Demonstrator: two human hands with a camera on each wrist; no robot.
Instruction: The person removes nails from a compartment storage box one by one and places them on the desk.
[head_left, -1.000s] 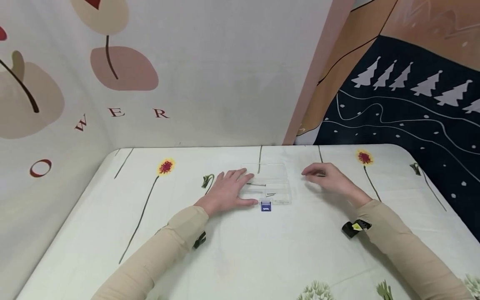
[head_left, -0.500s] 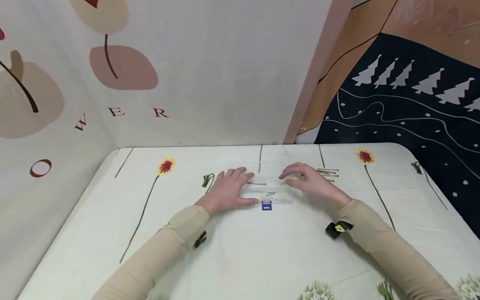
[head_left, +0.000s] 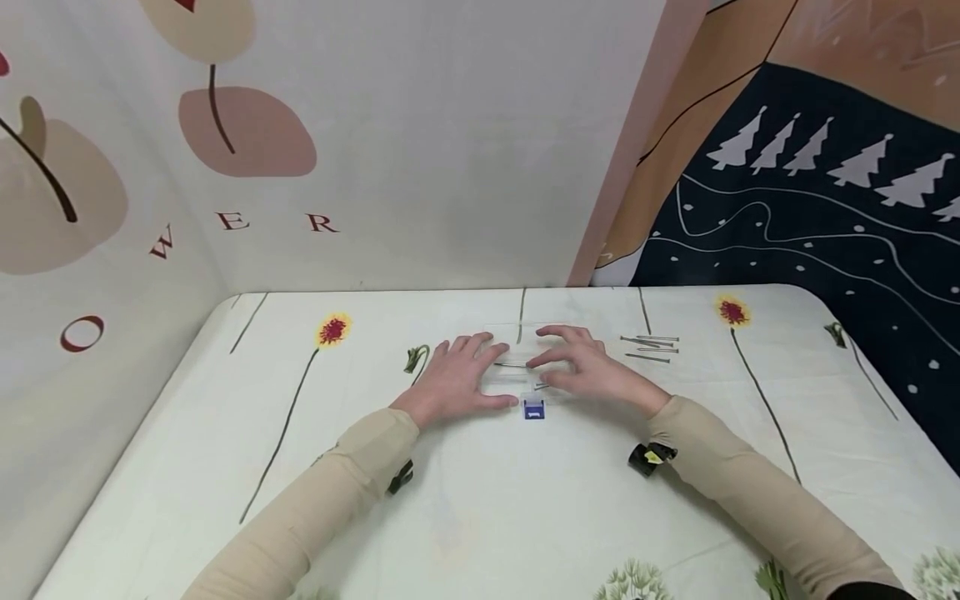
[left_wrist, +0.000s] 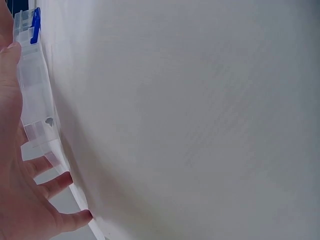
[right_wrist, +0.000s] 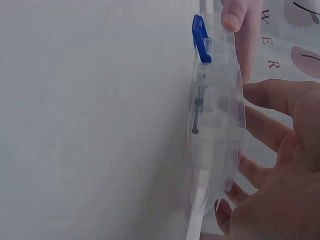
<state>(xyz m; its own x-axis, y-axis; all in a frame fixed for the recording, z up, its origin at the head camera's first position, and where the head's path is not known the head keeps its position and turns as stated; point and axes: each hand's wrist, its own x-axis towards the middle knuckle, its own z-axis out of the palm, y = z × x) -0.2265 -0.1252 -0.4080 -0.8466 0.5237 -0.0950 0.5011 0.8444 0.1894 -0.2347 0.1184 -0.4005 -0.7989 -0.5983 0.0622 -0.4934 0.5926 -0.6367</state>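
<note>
Box: clear glossy plastic compartment box (head_left: pixel 525 367), blue plastic latch (head_left: pixel 533 410)
Nails: thin grey metal nails (head_left: pixel 651 346)
Table cover: matt flower-printed cloth (head_left: pixel 480 500)

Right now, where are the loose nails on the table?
In the head view, the loose nails lie on the tablecloth just right of the right hand, which is over the clear box, and left of the red-centred printed flower.

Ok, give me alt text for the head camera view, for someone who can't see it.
Two hands in beige sleeves rest on a clear plastic box with a blue latch: the left hand flat against its left side, the right hand over its right half. It sits on a flower-printed tablecloth, with loose nails lying to the right.
</note>
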